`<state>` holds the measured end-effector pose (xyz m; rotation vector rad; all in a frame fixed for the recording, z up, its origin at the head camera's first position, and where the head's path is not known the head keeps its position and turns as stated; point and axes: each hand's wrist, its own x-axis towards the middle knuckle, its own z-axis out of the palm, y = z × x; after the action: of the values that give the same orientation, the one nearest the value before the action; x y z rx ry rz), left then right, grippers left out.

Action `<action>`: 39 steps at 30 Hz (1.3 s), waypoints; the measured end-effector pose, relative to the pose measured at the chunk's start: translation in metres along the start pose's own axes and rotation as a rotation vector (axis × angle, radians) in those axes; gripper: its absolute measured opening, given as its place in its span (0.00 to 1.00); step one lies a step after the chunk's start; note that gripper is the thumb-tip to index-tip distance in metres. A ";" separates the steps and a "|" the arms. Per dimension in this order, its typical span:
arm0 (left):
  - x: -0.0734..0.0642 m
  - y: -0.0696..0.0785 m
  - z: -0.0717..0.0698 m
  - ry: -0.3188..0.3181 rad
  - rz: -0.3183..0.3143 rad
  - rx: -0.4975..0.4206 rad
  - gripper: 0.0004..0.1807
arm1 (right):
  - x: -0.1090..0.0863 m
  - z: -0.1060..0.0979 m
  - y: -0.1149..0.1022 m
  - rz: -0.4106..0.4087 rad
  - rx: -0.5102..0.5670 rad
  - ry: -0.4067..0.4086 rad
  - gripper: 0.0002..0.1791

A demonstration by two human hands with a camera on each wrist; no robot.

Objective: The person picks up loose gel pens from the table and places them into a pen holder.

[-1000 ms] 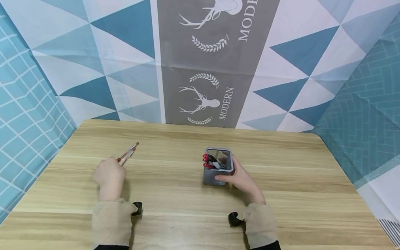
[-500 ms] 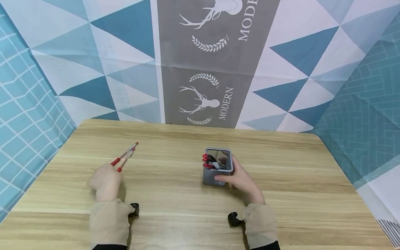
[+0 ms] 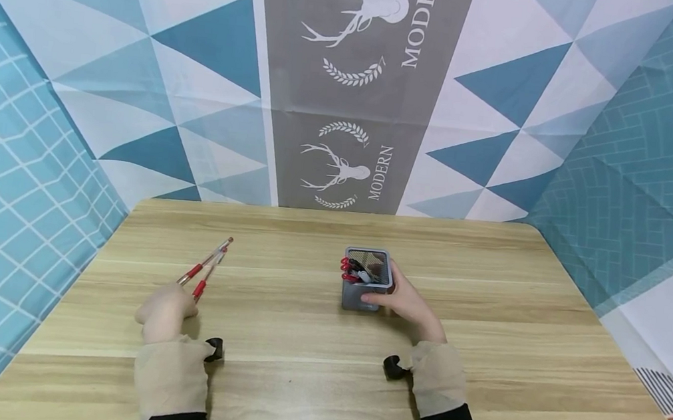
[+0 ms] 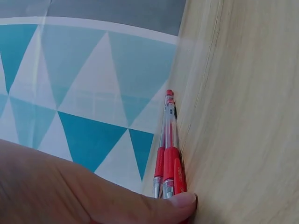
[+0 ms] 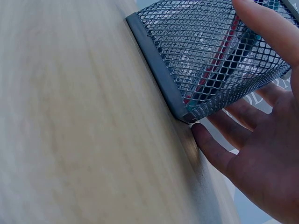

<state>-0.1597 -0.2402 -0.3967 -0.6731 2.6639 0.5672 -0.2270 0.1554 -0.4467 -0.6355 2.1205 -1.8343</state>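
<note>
My left hand (image 3: 164, 308) is low over the left part of the table, at the near ends of two red pens (image 3: 191, 274) that lie in a narrow V. In the left wrist view its thumb lies across a red piece with small lettering (image 4: 179, 175), beside the clear-barrelled pens (image 4: 172, 140); the other fingers are hidden. My right hand (image 3: 403, 299) grips a dark mesh pen holder (image 3: 359, 299), thumb on the near side and fingers round the right. The holder stands upright on the table. Red scissor-like loops (image 3: 348, 270) and black and grey items stick out of it.
The wooden table (image 3: 293, 360) reaches back to a patterned cloth wall (image 3: 340, 164). Blue gridded cloth (image 3: 18, 209) hangs along the left side, teal cloth (image 3: 626, 195) on the right. Each wrist wears a beige cuff with a black piece.
My left hand has slid left and toward me along the pens, so more of their red grips shows. The pens' far ends stay put. My right hand and the pen holder have not moved.
</note>
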 end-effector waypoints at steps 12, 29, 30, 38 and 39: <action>-0.014 0.001 -0.012 0.257 0.014 -0.106 0.09 | 0.000 0.000 -0.001 0.024 -0.004 0.007 0.49; -0.026 0.027 -0.018 0.701 0.075 -0.317 0.10 | 0.001 0.001 -0.001 0.032 -0.048 0.036 0.49; -0.026 0.029 -0.019 0.729 0.088 -0.320 0.10 | 0.001 0.001 -0.001 0.032 -0.046 0.035 0.49; -0.030 0.038 -0.021 0.875 0.158 -0.346 0.10 | 0.000 0.002 -0.001 0.013 -0.016 0.018 0.49; -0.030 0.039 -0.021 0.889 0.165 -0.351 0.10 | 0.000 0.002 -0.001 0.011 -0.020 0.018 0.49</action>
<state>-0.1589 -0.2072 -0.3548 -0.9836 3.5034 0.9753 -0.2262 0.1537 -0.4462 -0.6129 2.1524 -1.8218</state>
